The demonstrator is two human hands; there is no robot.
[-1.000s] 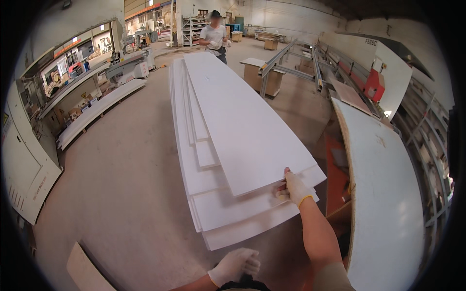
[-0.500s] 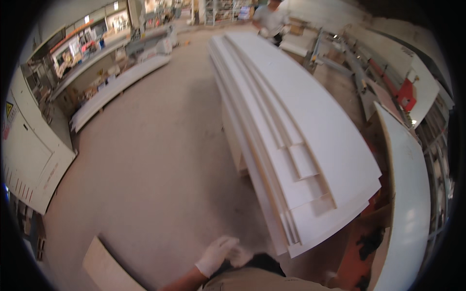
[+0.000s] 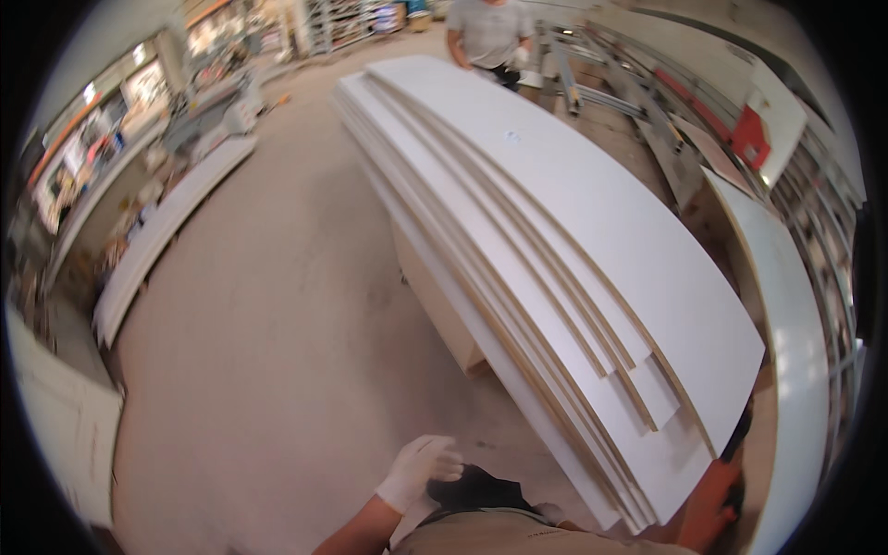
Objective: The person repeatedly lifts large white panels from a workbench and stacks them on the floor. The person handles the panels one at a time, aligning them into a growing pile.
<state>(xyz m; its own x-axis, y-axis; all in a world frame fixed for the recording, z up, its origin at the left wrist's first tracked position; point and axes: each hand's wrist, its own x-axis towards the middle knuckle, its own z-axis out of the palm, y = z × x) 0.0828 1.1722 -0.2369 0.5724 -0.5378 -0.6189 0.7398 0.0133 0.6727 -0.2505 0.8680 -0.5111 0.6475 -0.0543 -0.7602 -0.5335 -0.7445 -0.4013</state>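
My left hand [image 3: 421, 472], in a white glove, hangs in front of my body above the floor, its fingers loosely curled in with nothing seen in them. It is nearest to the near end of a stack of long white boards [image 3: 592, 462], apart from it. My right hand does not show. The boards lie fanned out, pale brown edges showing, with one wide white board [image 3: 638, 250] topmost. Several narrower strips step out from under it on its left.
At the stack's far end stands a person in a grey shirt [image 3: 490, 37]. A pale block [image 3: 430, 296] supports the stack. Leaning panels [image 3: 800, 370] and metal rails [image 3: 601, 97] line the right; a long white panel [image 3: 176, 227] and a pale cabinet [image 3: 69, 398] stand left.
My view has turned and come closer to the stack, which fills more of the picture. A second pale shape beside my left hand has gone from sight. The co-worker appears larger.
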